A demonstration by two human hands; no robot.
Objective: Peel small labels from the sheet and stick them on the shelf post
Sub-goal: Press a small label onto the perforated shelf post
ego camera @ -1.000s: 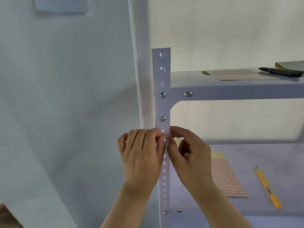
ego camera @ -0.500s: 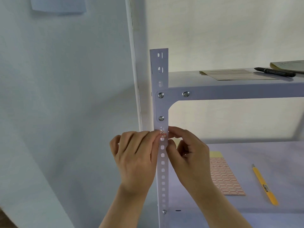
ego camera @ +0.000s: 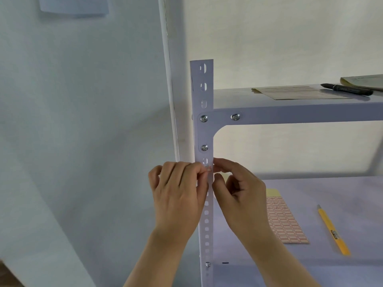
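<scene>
A white perforated shelf post (ego camera: 204, 131) stands upright in the middle of the view. A small red-bordered label (ego camera: 209, 168) lies against the post just below the lower bracket screw. My left hand (ego camera: 179, 193) is to the left of the post, its fingertips pinching the label's left edge. On the post's right side, my right hand (ego camera: 238, 189) touches the label's right edge with its fingertips. The label sheet (ego camera: 284, 220), pink with rows of small labels, lies flat on the lower shelf behind my right hand.
A yellow utility knife (ego camera: 332, 230) lies on the lower shelf (ego camera: 331, 193) to the right of the sheet. The upper shelf (ego camera: 290, 112) carries papers (ego camera: 300, 92), a black marker (ego camera: 346, 89) and a notepad (ego camera: 364, 81). A wall corner with a white trim strip (ego camera: 169, 79) runs left of the post.
The view has shifted slightly. Both hands stay at the same spot on the post, fingertips working on the small label, with only small finger movements.
</scene>
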